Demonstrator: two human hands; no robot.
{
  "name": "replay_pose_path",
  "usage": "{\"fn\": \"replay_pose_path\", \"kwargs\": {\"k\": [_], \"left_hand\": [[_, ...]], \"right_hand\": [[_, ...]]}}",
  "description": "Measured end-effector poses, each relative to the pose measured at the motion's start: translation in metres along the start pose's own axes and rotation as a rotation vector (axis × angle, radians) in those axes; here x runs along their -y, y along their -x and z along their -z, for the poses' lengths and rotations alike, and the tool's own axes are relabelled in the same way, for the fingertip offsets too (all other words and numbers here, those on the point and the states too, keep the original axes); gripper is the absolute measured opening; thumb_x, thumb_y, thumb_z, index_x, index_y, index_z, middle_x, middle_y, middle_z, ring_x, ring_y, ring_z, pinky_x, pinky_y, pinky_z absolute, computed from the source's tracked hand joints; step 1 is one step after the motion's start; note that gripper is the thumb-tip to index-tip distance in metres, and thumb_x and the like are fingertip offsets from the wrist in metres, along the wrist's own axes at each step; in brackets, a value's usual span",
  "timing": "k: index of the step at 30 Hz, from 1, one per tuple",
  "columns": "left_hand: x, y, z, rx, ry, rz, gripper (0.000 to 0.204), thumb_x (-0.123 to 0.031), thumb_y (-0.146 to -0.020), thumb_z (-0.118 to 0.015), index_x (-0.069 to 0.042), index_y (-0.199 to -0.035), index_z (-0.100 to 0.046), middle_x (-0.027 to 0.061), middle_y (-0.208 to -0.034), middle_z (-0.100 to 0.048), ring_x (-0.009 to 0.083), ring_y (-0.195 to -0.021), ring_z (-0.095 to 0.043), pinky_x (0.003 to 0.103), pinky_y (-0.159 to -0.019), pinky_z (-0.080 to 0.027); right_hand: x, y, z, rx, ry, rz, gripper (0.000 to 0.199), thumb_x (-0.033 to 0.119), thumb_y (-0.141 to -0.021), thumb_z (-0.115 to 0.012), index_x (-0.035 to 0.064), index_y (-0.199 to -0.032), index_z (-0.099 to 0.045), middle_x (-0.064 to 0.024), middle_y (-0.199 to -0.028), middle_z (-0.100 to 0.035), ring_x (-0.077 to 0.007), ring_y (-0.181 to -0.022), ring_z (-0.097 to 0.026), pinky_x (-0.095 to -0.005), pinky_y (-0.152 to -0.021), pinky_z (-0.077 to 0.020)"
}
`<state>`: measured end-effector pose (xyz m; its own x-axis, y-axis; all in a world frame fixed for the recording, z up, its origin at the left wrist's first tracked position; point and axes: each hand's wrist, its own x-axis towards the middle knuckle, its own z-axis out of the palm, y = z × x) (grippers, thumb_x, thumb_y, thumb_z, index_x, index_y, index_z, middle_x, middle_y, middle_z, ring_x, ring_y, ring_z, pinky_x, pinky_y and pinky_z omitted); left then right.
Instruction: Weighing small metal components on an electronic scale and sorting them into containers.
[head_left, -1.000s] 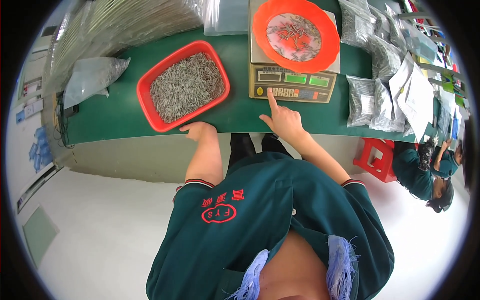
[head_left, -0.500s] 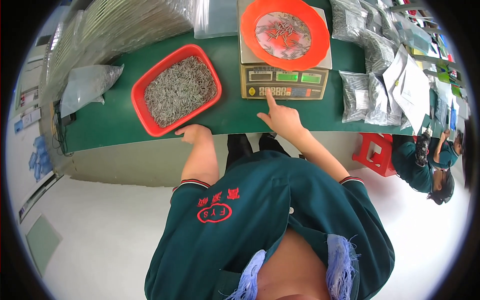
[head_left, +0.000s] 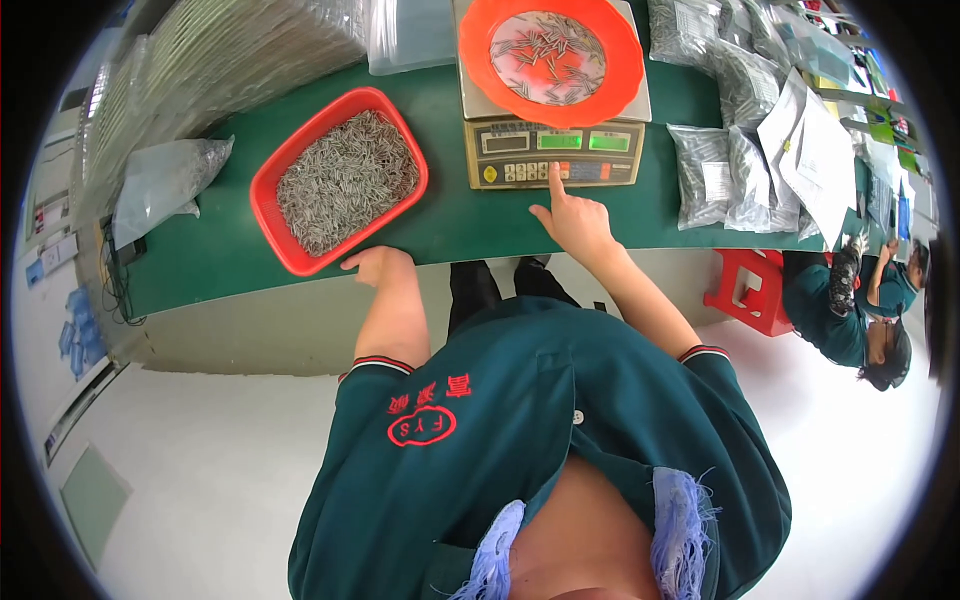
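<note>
My right hand (head_left: 582, 222) points its index finger at the lower keys of a counting scale (head_left: 482, 158). The thumb sticks out, the other fingers are curled, and nothing is held. On the scale's platform rests an orange-red bowl (head_left: 625, 60) with a scalloped rim, holding scattered small metal pins (head_left: 548, 45). My left hand (head_left: 384, 266) lies at the table's front edge, empty, with one finger stretched to the left; its other fingers are partly hidden. Just beyond it stands a red plastic basket (head_left: 262, 205) filled with many such pins (head_left: 345, 180).
Bags of metal parts (head_left: 703, 175) and white papers (head_left: 815, 165) lie right of the scale on the green table (head_left: 450, 215). Stacked clear plastic trays (head_left: 240, 60) and a plastic bag (head_left: 165, 190) are at left. Near a red stool (head_left: 745, 290) are other people (head_left: 835, 310).
My right index finger has moved rightward along the scale's keypad. The whole view has shifted slightly; my left hand stays at the table edge beside the basket.
</note>
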<state>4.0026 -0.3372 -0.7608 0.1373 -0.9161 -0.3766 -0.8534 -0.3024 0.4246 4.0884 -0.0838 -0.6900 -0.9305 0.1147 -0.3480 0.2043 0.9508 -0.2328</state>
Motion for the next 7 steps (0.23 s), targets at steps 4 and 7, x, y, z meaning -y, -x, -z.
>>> {"fn": "replay_pose_path", "kwargs": {"k": [4,7], "left_hand": [[0.001,-0.004,-0.004,-0.025,0.028,-0.001,0.077,-0.054,-0.085,-0.010,0.010,-0.105,-0.048,0.0283,-0.096,-0.056,0.0437,-0.088,-0.054,0.047,-0.082,-0.042],[0.002,-0.001,0.002,0.022,0.020,0.020,0.076,-0.055,-0.085,-0.010,0.008,-0.110,-0.045,0.0279,-0.099,-0.055,0.0432,-0.090,-0.053,0.047,-0.083,-0.041]], "right_hand": [[-0.003,0.004,0.000,0.060,-0.045,-0.005,0.078,0.039,-0.078,-0.055,-0.0059,-0.130,-0.017,-0.0092,-0.052,-0.055,-0.0261,-0.047,-0.056,-0.0346,-0.043,-0.0446],[-0.012,0.017,-0.003,0.115,-0.220,-0.080,0.087,0.041,-0.077,-0.055,-0.0026,-0.133,-0.006,-0.0130,-0.059,-0.059,-0.0275,-0.051,-0.058,-0.0354,-0.048,-0.0467]]}}
